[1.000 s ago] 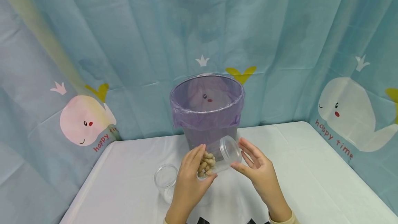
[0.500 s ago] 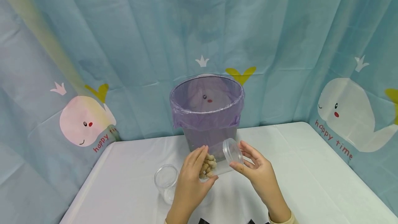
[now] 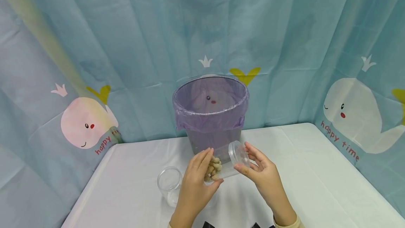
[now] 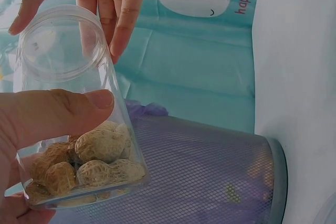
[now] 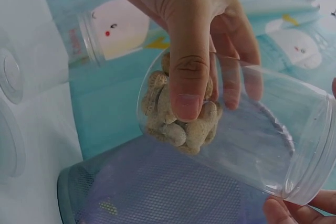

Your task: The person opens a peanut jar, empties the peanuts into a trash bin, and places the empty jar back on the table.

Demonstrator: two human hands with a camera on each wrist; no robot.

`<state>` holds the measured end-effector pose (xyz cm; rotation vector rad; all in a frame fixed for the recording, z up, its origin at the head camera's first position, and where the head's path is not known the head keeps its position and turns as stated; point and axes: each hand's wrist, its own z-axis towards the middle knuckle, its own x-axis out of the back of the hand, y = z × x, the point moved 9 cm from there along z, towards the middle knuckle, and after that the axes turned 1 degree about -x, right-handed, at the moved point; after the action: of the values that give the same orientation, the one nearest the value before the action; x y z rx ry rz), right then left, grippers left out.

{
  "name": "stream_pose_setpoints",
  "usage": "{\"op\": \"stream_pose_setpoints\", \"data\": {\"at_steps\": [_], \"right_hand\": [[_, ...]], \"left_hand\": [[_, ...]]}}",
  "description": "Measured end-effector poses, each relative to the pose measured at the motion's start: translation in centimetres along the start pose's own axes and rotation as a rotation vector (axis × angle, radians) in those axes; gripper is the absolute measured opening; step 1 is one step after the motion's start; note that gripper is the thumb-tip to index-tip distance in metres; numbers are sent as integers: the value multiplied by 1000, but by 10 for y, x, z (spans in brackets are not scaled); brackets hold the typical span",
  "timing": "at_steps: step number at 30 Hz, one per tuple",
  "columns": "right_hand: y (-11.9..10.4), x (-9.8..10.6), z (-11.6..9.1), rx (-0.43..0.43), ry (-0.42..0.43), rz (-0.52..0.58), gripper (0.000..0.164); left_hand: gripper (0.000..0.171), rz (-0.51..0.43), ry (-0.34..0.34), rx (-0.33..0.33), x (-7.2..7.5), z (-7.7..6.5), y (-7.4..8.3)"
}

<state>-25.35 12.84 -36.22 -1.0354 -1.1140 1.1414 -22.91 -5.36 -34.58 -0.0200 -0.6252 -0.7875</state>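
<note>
A transparent plastic jar is tilted nearly onto its side above the table. Peanuts in their shells lie heaped at its base end. My left hand grips that end, its thumb across the wall and the other fingers round the far side. At the jar's mouth end, my right hand holds the ribbed rim between thumb and fingers. Whether a lid covers the mouth, I cannot tell. Just left of my left hand, a second transparent jar stands on the table, no contents visible.
Behind the hands stands a mesh wastebasket with a purple bag liner folded over its rim. A transparent round piece lies partly hidden beside my left wrist. A printed blue curtain backs the white table.
The peanut jar and my left hand have shifted slightly to the right. My right hand's fingers have drawn in against the jar's rim. The second jar and the wastebasket have not moved.
</note>
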Motion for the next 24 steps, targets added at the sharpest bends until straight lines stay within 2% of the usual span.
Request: {"op": "stream_pose_setpoints", "data": {"at_steps": [7, 16, 24], "right_hand": [[-3, -2, -1, 24, -17, 50, 64], [-1, -1, -1, 18, -15, 23, 64], [-6, -3, -1, 74, -38, 39, 64]], "left_hand": [[107, 11, -7, 4, 1, 1, 1], [106, 9, -6, 3, 2, 2, 2], [105, -4, -3, 7, 2, 2, 2]]}}
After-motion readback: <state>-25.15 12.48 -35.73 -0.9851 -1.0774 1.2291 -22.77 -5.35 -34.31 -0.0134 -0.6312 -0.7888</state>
